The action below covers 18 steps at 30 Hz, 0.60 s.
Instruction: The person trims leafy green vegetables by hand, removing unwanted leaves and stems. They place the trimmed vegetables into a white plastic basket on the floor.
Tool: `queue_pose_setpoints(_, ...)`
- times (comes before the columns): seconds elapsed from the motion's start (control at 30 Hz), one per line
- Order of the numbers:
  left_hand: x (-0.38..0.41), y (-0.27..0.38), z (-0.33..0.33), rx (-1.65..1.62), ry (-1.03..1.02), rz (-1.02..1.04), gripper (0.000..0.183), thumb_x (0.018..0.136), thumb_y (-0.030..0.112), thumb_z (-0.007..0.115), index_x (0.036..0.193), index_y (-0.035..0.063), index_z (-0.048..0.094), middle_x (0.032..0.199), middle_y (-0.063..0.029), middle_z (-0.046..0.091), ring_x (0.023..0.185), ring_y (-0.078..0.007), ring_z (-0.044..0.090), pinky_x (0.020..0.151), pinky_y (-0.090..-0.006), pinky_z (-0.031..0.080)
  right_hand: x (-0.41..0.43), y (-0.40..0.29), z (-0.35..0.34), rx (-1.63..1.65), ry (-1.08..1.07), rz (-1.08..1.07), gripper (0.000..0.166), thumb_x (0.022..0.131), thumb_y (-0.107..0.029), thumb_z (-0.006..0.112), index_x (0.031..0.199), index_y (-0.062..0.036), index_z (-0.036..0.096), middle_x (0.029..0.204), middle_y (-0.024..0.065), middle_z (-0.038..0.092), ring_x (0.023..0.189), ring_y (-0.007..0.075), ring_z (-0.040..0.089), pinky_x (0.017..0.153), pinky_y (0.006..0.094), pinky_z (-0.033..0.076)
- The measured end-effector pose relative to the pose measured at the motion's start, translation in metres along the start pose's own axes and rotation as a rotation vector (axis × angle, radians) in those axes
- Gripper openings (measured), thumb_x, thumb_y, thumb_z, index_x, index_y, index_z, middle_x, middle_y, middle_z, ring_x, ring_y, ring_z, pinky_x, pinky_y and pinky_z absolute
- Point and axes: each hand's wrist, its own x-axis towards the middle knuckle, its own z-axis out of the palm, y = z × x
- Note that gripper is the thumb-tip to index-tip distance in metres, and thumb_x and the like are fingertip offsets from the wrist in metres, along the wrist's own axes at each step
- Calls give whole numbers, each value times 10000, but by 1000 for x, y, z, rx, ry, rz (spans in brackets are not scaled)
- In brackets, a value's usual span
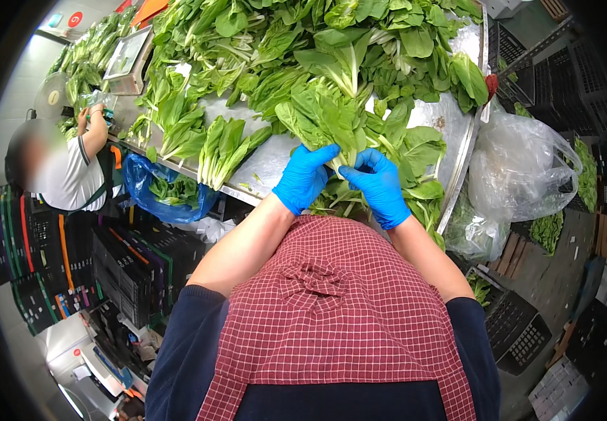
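Note:
In blue gloves, both my hands meet at the stem end of a bunch of leafy greens point(329, 113), close to the metal table's point(266, 158) near edge. My left hand point(307, 176) grips the bunch by its pale stems, thumb on top. Thumb and fingers of my right hand point(378, 184) pinch at the stem ends; whether a separate piece is between them is hidden. Loose greens point(414, 147) lie to the right of the bunch, and some show below my hands. Left of my hands, a gathered bunch point(225, 150) rests with stems over the edge.
A large heap of greens point(282, 37) covers the table's far side. A weighing scale point(129, 58) stands at left, near a co-worker point(71, 168) handling a package. Below the edge hangs a blue bag point(140, 184) holding leaves. Clear plastic bags point(519, 163) hang at right; black crates point(514, 326) stand around.

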Motion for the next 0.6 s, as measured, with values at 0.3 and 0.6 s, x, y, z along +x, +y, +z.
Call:
queue_pose_setpoints(0.3,-1,-2,-1,-31,53,63,444,855,81,644,1276,54,507,1192,-78,596,1092,-230,570,947,-391,454,-6,7,5,158,19,52,156,863,-80,668,980,-46,570,879,78,640,680,149,618,594,268,504)
queue_pose_setpoints(0.6,-9,21,-15,-257,125,240,402,831,14,628,1222,58,548,1143,-57,621,1043,-214,591,935,-373,464,6,27,-13,308,267,89,141,924,-216,626,974,-100,562,876,55,641,647,130,574,579,263,471)
